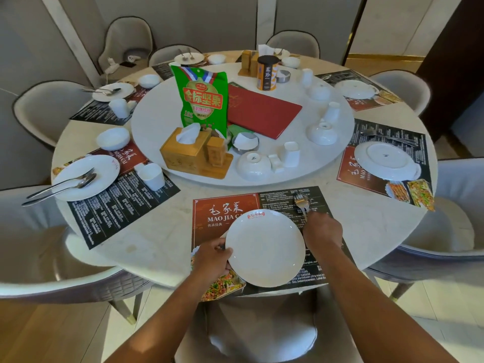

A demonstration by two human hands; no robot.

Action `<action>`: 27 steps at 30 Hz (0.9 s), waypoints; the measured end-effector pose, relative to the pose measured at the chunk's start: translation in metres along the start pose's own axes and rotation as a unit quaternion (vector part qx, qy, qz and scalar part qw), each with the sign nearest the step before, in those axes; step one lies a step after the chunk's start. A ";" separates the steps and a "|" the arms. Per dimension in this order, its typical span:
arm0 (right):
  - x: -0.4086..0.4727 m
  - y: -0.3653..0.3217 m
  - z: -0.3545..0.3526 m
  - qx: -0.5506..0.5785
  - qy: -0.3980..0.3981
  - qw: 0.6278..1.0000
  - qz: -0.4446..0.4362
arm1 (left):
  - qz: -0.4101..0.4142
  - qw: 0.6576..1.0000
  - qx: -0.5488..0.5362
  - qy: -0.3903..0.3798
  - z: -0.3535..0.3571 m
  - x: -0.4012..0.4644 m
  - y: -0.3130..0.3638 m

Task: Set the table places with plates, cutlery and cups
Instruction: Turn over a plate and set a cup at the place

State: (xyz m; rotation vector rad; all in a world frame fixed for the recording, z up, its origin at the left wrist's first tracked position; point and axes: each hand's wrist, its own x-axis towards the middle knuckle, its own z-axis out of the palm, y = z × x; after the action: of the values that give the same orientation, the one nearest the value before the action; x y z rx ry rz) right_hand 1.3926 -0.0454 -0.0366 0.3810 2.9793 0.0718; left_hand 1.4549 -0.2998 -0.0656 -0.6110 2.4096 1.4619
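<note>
Two bare forearms reach in from the bottom edge. Left hand (212,258) grips the left rim of a white plate (265,248), thumb curled over the edge. Plate sits face up on the near placemat (225,213), red logo at its far rim. Right hand (322,229) is just right of the plate, fingers closed round the handles of a spoon and fork (302,203) whose heads point away, over the placemat's black text panel.

Placemat lies at the near edge of the round marble table (162,247). A grey chair (262,334) is below the arms.

Left place: plate with fork and spoon across it (86,176), white cup (152,176) beside it, bowl (113,138) further back. Right place: upturned plate (387,160) on its mat, cutlery beyond it, blurred.

White lazy Susan (157,121) in the centre carries upturned bowls (253,165), upturned cups (291,154), a wooden tissue box (187,150), a green snack bag (203,100), a red menu folder (262,111) and an orange-and-black canister (267,73). Far places also have plates and bowls, details small.
</note>
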 end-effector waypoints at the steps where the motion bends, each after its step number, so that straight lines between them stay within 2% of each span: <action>1: 0.001 0.000 -0.001 -0.015 0.000 1.000 -0.008 | -0.001 1.000 -0.004 0.001 0.000 0.000 0.000; 5: 0.001 -0.003 -0.003 -0.034 -0.004 0.999 -0.029 | -0.008 1.000 -0.017 0.001 0.000 0.001 0.000; 9: -0.001 -0.001 -0.002 0.003 -0.001 1.000 -0.030 | -0.012 1.000 -0.025 -0.015 -0.001 0.003 -0.002; 14: -0.019 0.006 -0.011 0.144 0.027 0.988 0.054 | -0.018 0.999 -0.027 -0.014 0.000 0.008 -0.003; 15: -0.026 0.007 -0.013 0.185 0.037 0.980 0.064 | -0.019 0.999 -0.026 -0.011 0.001 0.009 -0.001; 17: -0.047 0.006 -0.014 0.288 0.001 0.956 0.046 | -0.020 0.999 -0.039 -0.015 0.004 0.010 0.002; 19: -0.071 0.002 -0.012 0.423 -0.069 0.903 0.017 | -0.017 0.998 -0.055 -0.026 0.008 0.010 0.005; 21: -0.094 -0.004 -0.007 0.510 -0.133 0.850 0.014 | -0.010 0.997 -0.060 -0.038 0.010 0.009 0.006; 24: -0.119 -0.013 0.005 0.548 -0.188 0.815 0.014 | -0.002 0.997 -0.063 -0.044 0.011 0.008 0.004; 27: -0.129 -0.016 0.018 0.544 -0.197 0.815 -0.003 | 0.001 0.996 -0.066 -0.051 0.009 0.009 0.001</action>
State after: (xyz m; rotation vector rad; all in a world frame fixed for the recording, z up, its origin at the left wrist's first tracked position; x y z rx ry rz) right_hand 1.5148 -0.0934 -0.0389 0.4000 2.2768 -1.5358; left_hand 1.4467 -0.2929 -0.0727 -0.5477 2.2516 1.6238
